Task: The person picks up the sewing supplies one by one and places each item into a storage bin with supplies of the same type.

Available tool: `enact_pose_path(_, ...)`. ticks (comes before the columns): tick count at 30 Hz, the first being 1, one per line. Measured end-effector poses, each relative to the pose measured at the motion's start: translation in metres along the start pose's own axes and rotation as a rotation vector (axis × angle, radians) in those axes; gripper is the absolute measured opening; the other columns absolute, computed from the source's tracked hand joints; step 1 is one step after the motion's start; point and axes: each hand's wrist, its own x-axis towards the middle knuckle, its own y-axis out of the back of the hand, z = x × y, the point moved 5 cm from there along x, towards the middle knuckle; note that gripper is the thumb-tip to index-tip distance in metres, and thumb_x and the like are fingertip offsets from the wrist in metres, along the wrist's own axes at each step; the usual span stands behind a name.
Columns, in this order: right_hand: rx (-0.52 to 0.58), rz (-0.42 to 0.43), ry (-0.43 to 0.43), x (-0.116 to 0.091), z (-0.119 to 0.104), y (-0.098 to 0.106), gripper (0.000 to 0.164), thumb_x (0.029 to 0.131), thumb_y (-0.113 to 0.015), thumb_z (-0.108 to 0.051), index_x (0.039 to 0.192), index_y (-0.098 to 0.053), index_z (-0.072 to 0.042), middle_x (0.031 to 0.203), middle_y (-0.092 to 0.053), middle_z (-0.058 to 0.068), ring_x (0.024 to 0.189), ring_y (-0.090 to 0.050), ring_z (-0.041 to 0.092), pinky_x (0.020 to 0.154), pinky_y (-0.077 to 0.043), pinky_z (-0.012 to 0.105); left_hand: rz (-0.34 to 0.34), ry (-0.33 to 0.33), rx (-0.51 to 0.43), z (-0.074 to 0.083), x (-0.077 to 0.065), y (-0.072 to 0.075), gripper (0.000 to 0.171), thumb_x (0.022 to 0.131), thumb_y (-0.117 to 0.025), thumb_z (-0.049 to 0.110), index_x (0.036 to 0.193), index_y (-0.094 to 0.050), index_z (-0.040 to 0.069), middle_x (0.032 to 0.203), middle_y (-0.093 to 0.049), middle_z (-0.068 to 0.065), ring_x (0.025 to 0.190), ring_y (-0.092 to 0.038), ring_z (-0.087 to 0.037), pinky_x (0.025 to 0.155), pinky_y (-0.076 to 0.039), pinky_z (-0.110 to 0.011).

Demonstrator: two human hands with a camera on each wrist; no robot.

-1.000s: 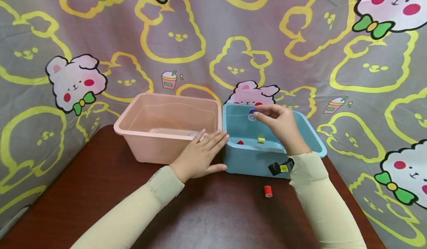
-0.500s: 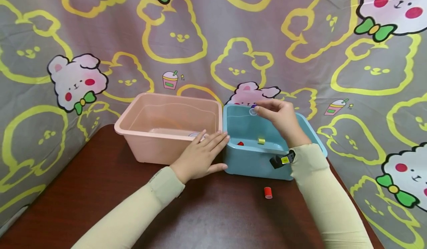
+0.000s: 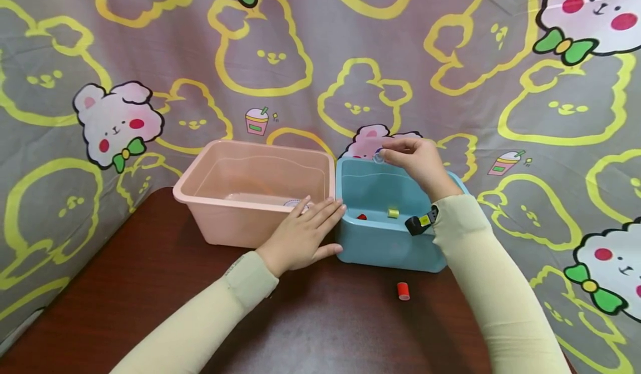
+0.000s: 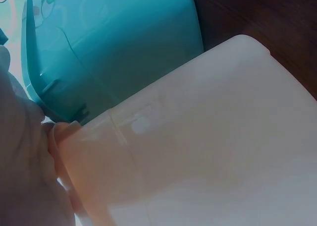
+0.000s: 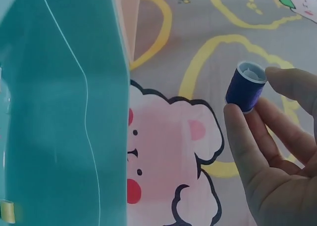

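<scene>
My right hand [image 3: 418, 161] pinches a spool of dark blue-purple thread [image 5: 245, 87] between thumb and fingertips, above the far rim of the blue bin [image 3: 390, 250]. In the right wrist view the spool's white end faces up and toward the camera. My left hand [image 3: 300, 235] lies with straight fingers across the near rims where the pink bin [image 3: 230, 224] meets the blue one. Inside the blue bin are a yellow thread spool [image 3: 393, 213] and a small red piece [image 3: 361, 217], partly hidden by the near wall. A red thread spool [image 3: 403, 291] stands on the table before the blue bin.
Both bins sit side by side on a dark brown wooden table [image 3: 320, 329]. A round white-and-blue label [image 3: 295, 202] shows on the pink bin's floor. Behind hangs a grey cartoon-print curtain [image 3: 280, 40]. A black strap device [image 3: 420, 222] is on the right wrist.
My right hand has risen and moved away toward the back of the blue bin, still pinching the purple spool. The left hand has stayed on the rims.
</scene>
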Motion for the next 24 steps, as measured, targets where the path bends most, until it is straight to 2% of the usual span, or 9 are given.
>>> enact_pose_path(5, -0.06, -0.002, 0.063, 0.012, 0.003, -0.003, 0.044, 0.09, -0.077, -0.039, 0.124, -0.073, -0.011, 0.12, -0.069, 0.004, 0.105, -0.068, 0.019, 0.103, -0.049, 0.042, -0.02, 0.007, 0.014, -0.002, 0.0, -0.003, 0.078, 0.103, -0.044, 0.059, 0.162, -0.024, 0.012, 0.168, -0.022, -0.005, 0.155, -0.019, -0.023, 0.125, -0.009, -0.051)
enact_pose_path(11, -0.158, -0.057, 0.176, 0.026, 0.011, -0.011, 0.036, 0.093, -0.076, -0.032, 0.12, -0.074, -0.008, 0.111, -0.073, 0.007, 0.101, -0.068, 0.018, 0.096, -0.054, 0.04, -0.016, 0.008, 0.013, -0.002, 0.0, -0.005, 0.079, 0.103, -0.044, 0.059, 0.162, -0.023, 0.012, 0.168, -0.022, -0.005, 0.155, -0.018, -0.022, 0.125, -0.008, -0.05)
enact_pose_path(19, -0.21, -0.111, 0.172, 0.035, 0.023, -0.017, 0.035, 0.093, -0.076, -0.029, 0.119, -0.075, -0.005, 0.111, -0.073, 0.01, 0.098, -0.068, 0.023, 0.093, -0.055, 0.042, -0.017, 0.004, 0.008, -0.001, 0.0, -0.004, 0.079, 0.102, -0.044, 0.06, 0.162, -0.023, 0.012, 0.168, -0.021, -0.005, 0.155, -0.018, -0.023, 0.125, -0.009, -0.051)
enact_pose_path(24, -0.221, -0.108, 0.147, 0.04, 0.029, -0.017, 0.033, 0.093, -0.076, -0.029, 0.117, -0.075, -0.007, 0.11, -0.073, 0.011, 0.098, -0.067, 0.023, 0.094, -0.054, 0.042, -0.018, 0.008, 0.016, -0.002, 0.0, -0.005, 0.08, 0.102, -0.044, 0.06, 0.163, -0.023, 0.013, 0.168, -0.021, -0.004, 0.155, -0.018, -0.022, 0.125, -0.009, -0.051)
